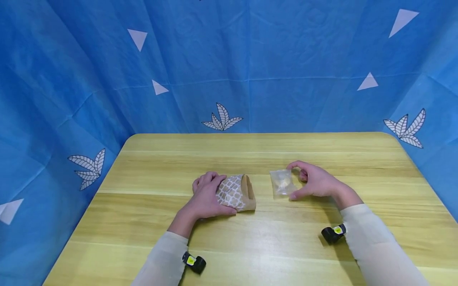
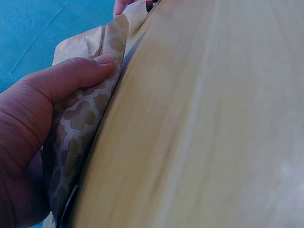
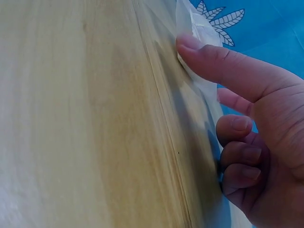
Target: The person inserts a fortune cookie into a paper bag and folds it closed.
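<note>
A brown paper bag [image 1: 232,192] with a white lattice pattern lies on its side, its mouth gaping to the right. My left hand [image 1: 209,196] grips it from the left, thumb along the near side and fingers over the far side. In the left wrist view the thumb [image 2: 80,76] presses on the patterned paper. To the right of the bag, my right hand [image 1: 315,180] pinches a small clear plastic pouch [image 1: 282,182] by its right edge, between thumb and index finger. Something pale is inside the pouch. The other right fingers [image 3: 242,154] are curled into the palm.
Both hands are over a light wood-grain table [image 1: 264,254]. Blue cloth [image 1: 300,47] with pale triangles and leaf prints hangs behind the table and along its sides. A small black device [image 1: 332,233] is on the right wrist, and a similar black device [image 1: 195,263] on the left.
</note>
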### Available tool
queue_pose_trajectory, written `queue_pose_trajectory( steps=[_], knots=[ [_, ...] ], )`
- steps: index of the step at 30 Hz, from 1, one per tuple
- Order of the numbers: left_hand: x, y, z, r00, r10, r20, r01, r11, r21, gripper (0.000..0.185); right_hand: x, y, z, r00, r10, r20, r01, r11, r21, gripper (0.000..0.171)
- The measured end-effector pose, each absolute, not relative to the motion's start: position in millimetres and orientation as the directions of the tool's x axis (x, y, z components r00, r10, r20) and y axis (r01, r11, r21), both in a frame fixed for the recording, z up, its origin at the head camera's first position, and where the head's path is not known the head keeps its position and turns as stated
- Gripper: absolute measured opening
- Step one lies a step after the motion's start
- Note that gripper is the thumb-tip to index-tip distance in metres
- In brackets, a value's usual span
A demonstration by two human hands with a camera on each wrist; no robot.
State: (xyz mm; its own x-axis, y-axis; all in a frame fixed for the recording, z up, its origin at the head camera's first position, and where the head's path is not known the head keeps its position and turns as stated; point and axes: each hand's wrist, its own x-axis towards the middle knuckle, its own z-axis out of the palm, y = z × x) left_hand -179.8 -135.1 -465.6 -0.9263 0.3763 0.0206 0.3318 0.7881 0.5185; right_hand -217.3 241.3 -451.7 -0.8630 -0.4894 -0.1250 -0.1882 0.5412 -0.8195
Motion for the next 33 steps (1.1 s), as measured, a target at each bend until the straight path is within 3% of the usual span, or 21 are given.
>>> queue_pose_trajectory(
  steps=[7,22,33],
  knots=[
    [-180.1,-135.1,-467.4,-0.927,0.376,0.018,0.332,0.794,0.51,0.108,-217.8,240.1,-451.5,-0.861,-0.487,-0.144,-0.183,0.561,-0.808,0.094],
    [-179.2,-134.6,-464.4,-0.926,0.377,0.016,0.33,0.789,0.517,0.108,-218.8,233.5,-453.7,-0.895,-0.418,-0.153,-0.213,0.705,-0.677,0.082],
    [-179.9,-133.8,-462.9,-0.927,0.375,0.015,0.328,0.788,0.521,0.108,-214.1,234.2,-457.2,-0.904,-0.411,-0.12,-0.196,0.647,-0.737,0.074]
  ],
)
